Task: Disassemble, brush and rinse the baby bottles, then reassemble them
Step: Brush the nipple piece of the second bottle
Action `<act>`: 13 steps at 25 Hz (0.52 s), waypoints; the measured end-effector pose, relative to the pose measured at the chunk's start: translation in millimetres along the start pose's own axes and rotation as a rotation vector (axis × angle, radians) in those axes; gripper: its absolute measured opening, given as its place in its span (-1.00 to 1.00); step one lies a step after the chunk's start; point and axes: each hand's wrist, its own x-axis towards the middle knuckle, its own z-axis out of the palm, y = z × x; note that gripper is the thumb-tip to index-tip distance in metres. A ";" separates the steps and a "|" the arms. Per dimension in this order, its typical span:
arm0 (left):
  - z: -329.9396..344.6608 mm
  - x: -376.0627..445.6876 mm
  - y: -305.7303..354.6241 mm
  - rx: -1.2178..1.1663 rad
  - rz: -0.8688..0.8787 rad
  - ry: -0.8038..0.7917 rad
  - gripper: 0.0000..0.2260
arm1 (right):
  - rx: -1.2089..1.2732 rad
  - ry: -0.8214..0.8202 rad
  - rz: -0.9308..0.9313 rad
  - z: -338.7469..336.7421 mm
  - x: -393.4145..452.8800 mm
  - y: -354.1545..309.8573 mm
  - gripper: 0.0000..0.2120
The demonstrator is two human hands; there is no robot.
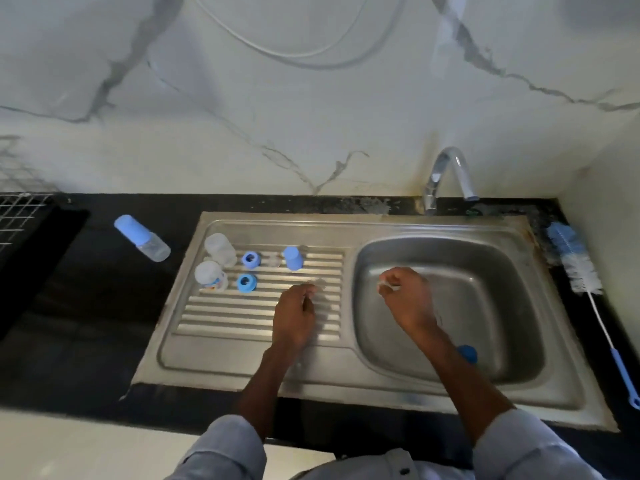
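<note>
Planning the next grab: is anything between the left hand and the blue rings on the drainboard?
Nothing visible. The left hand rests on bare ribs; the nearer blue ring lies up-left across open drainboard, the other blue ring just beyond it.

No legible text, brand, number or sign appears in the view. The clear bottle body (pixel 210 276) standing on the drainboard (pixel 259 317) carries a small coloured print in red, blue and yellow, but it is too blurred and too small to read.
</note>
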 end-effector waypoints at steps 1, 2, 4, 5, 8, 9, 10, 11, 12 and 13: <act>-8.0 -2.4 -6.7 0.036 -0.014 0.023 -0.73 | 0.025 -0.045 -0.005 9.9 -6.0 -5.6 -0.87; -15.2 -6.1 -14.6 0.073 -0.027 0.036 -0.72 | 0.045 -0.080 -0.014 19.5 -12.4 -11.6 -0.86; -30.7 -16.2 -30.3 0.158 -0.073 0.030 -0.71 | 0.142 -0.146 -0.007 40.7 -26.0 -23.5 -0.82; -38.8 -21.9 -37.1 0.193 -0.105 0.026 -0.72 | 0.206 -0.171 0.002 51.6 -31.4 -30.1 -0.80; -64.6 -40.2 -63.6 0.247 -0.147 0.020 -0.69 | 0.244 -0.217 -0.030 87.5 -41.2 -52.7 -0.81; -73.5 -43.4 -72.9 0.255 -0.146 0.009 -0.68 | 0.236 -0.218 -0.044 100.1 -42.5 -59.8 -0.83; -81.8 -44.3 -80.6 0.255 -0.141 -0.013 -0.67 | 0.232 -0.212 -0.048 111.0 -43.8 -66.3 -0.85; -89.7 -43.7 -87.6 0.256 -0.134 -0.038 -0.66 | 0.234 -0.205 -0.045 122.3 -44.9 -72.0 -0.87; -95.6 -41.1 -93.4 0.266 -0.113 -0.052 -0.65 | 0.241 -0.201 -0.036 131.9 -46.1 -78.1 -0.88; -100.4 -38.4 -99.7 0.302 -0.078 -0.050 -0.64 | 0.243 -0.198 -0.029 140.6 -47.7 -85.4 -0.88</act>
